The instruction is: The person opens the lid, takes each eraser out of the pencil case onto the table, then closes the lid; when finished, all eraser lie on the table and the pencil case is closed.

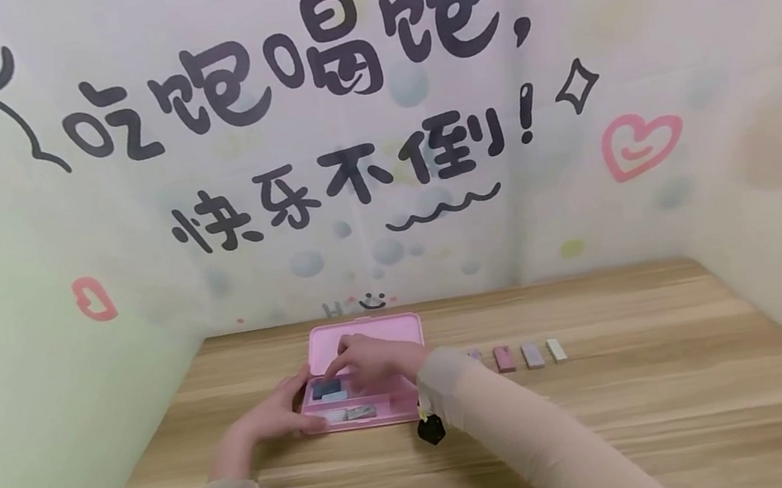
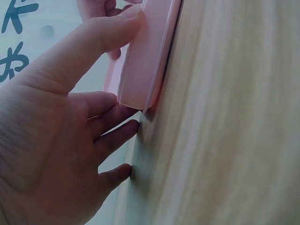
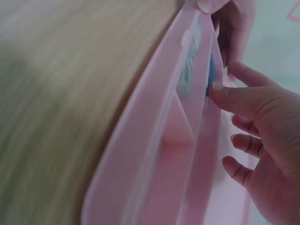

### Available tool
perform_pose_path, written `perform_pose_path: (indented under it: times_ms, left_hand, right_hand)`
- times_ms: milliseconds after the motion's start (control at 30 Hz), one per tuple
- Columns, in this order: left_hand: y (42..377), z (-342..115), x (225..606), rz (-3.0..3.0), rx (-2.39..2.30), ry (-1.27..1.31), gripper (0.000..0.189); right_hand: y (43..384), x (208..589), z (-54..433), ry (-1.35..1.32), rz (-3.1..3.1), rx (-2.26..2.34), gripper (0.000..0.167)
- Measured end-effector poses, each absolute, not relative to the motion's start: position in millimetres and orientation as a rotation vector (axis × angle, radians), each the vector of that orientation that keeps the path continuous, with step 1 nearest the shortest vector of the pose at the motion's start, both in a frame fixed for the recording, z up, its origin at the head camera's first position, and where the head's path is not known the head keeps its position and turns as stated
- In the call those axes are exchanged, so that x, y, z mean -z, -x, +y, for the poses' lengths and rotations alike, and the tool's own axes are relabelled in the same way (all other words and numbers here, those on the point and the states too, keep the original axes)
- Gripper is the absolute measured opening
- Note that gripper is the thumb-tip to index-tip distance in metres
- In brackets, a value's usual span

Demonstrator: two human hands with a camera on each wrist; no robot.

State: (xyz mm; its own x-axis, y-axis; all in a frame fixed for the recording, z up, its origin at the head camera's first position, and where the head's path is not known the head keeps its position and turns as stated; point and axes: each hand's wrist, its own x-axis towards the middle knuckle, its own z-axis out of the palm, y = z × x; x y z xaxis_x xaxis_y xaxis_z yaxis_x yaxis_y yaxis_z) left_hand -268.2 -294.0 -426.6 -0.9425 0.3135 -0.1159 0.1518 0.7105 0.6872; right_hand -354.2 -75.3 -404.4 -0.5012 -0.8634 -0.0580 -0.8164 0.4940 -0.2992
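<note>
A pink pencil case (image 1: 366,343) lies open on the table, its lid tipped back towards the wall. My left hand (image 1: 275,410) holds its left end, thumb (image 2: 126,23) on the front wall and fingers around the end and back. Over the rear compartment reaches my right hand (image 1: 377,360). Its thumb tip touches or nearly touches a dark blue eraser-like block (image 3: 212,70), and the index finger stretches past it. A light blue block (image 1: 334,397) lies in front of the dark one. The front compartment holds a grey patterned block (image 1: 361,412) and a whitish one (image 1: 335,416).
Right of the case, several small blocks stand in a row: a pink one (image 1: 503,358), a purple one (image 1: 532,355) and a white one (image 1: 556,350) among them. A lettered wall covering (image 1: 365,273) closes off the back of the wooden table (image 1: 642,375).
</note>
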Motion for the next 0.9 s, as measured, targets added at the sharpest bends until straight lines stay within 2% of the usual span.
perform_pose_path:
  times_ms: [267,900]
  left_hand:
    - [269.5,-293.8,428.1,2.704,-1.038,-0.387,0.108]
    - [269.3,-294.0,427.1,2.703,-1.031,-0.377,0.106]
  right_hand:
    - [351.4,412.8,-84.9,1.389,2.540,0.341,0.048]
    - [351.3,416.7,-91.9,1.510,2.558,0.151,0.049]
